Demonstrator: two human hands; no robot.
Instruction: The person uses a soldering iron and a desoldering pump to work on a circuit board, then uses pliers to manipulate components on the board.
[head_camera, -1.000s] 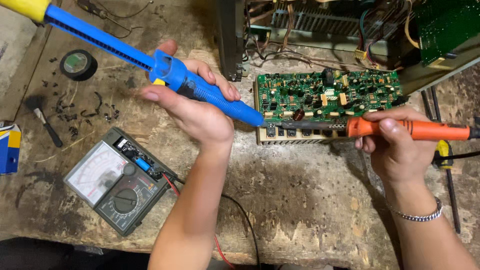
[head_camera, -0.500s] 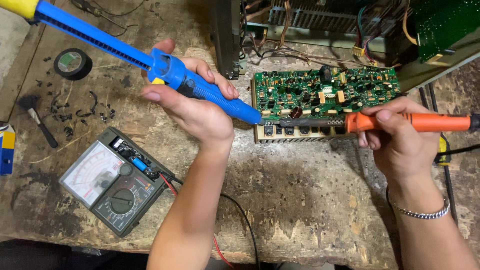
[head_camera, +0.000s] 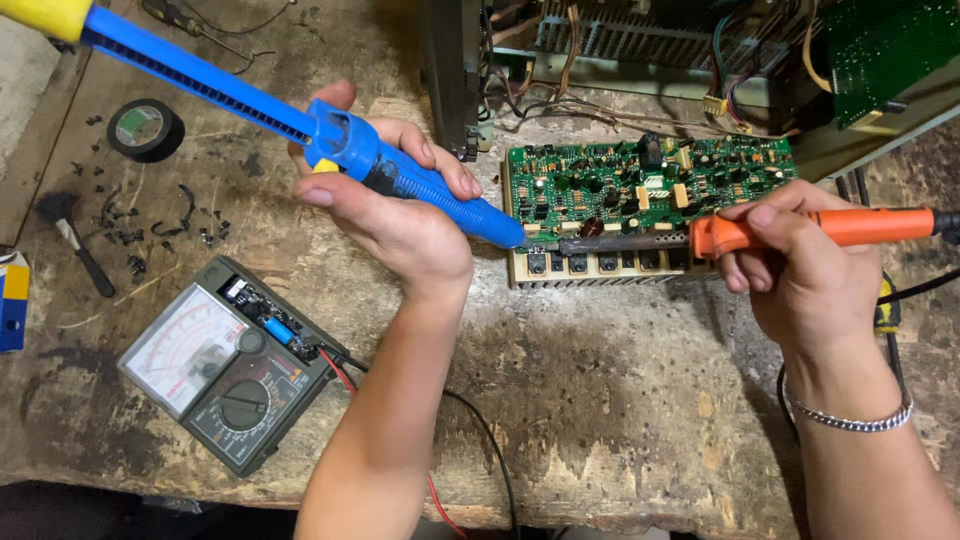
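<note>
Head view looks down on a worn, stained wooden workbench (head_camera: 620, 400). At the far left edge a small blue and yellow box (head_camera: 12, 300) sits partly out of frame, with a short dark-bristled brush (head_camera: 75, 245) just right of it and a roll of black tape (head_camera: 146, 129) farther back. Near the front left lies a grey analogue multimeter with a round dial (head_camera: 225, 365), tilted, its red and black leads (head_camera: 470, 440) trailing right under the left forearm.

Left hand (head_camera: 395, 205) is closed around a long blue plastic desoldering pump with a yellow plunger end (head_camera: 250, 100); fingers wrap the barrel, the thumb sits on its near side. The pump slants from the far left corner down to the right, and its tip meets the near left edge of a green circuit board crowded with components (head_camera: 650, 185), which sits on a pale finned heat sink (head_camera: 600, 268) at centre right.

Right hand (head_camera: 790, 265) grips an orange-handled soldering iron (head_camera: 800, 230), held nearly level, its dark metal shaft reaching left along the board's near edge toward the pump tip. A silver chain bracelet (head_camera: 850, 418) circles that wrist.

Compared with a second ago, the iron's tip has moved left along the board edge, closer to the pump, and the multimeter and box sit slightly farther left in view.
</note>
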